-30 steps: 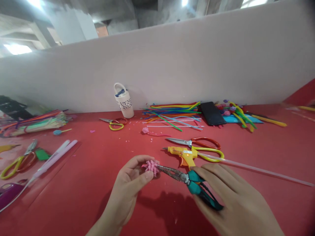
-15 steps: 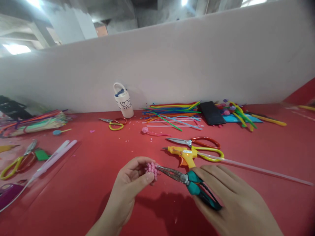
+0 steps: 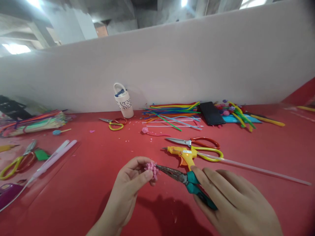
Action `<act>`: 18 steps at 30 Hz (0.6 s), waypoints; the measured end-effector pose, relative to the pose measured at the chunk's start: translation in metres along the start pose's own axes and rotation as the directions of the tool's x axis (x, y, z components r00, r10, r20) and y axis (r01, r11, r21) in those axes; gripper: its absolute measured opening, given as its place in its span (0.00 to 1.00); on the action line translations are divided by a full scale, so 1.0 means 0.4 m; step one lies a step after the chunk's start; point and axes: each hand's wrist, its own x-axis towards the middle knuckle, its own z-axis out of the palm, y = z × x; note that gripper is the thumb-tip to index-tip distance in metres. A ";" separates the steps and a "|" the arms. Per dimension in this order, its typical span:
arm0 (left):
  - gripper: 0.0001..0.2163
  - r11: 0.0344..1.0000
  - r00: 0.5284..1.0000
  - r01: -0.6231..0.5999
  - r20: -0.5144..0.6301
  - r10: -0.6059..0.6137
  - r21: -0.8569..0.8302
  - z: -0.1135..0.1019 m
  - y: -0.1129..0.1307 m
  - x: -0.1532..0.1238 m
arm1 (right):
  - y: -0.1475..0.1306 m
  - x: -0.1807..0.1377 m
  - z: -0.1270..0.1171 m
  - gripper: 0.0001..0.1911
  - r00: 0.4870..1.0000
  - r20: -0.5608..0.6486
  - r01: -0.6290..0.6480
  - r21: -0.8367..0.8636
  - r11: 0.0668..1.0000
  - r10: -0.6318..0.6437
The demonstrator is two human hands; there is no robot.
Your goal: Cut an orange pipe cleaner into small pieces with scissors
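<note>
Our red tabletop (image 3: 98, 164) fills the view, backed along its far edge by a white partition (image 3: 172, 65). A spread of coloured pipe cleaners (image 3: 172, 113) lies against that far edge, right of centre, with a black phone (image 3: 211, 113) just beside it and a white patterned cup (image 3: 124, 101) standing upright to its left.

At the near edge, our right hand (image 3: 236, 203) is wrapped around the teal handles of the needle-nose pliers (image 3: 182, 178), fingers closed over the grip. The pliers slant up and leftward, and their tips touch the pink pipe-cleaner flower (image 3: 152, 167). Our left hand (image 3: 133, 180) pinches that flower between thumb and fingertips, holding it just above the tabletop near the middle of the near edge.

Just beyond the pliers lies a yellow glue gun (image 3: 184, 154) on its side, a clear glue stick (image 3: 258, 168) trailing from it toward the right edge. Red-handled scissors (image 3: 197, 142) lie touching the gun on its far side. Yellow-handled scissors (image 3: 17, 162) rest by the left edge.
</note>
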 end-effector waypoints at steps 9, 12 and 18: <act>0.05 1.000 1.000 -0.008 -0.003 0.008 -0.012 0.000 0.001 0.003 | -0.002 0.003 0.002 0.12 1.000 -0.011 -0.006 -0.042 0.999 0.005; 0.06 1.000 1.000 -0.015 -0.012 0.015 -0.021 0.001 0.003 0.004 | 0.004 0.005 0.005 0.12 0.998 0.020 -0.057 0.022 0.998 0.056; 0.11 0.999 0.999 -0.008 -0.049 0.006 -0.038 0.003 0.003 0.005 | 0.004 0.013 0.005 0.11 0.988 0.069 -0.150 0.150 0.977 0.141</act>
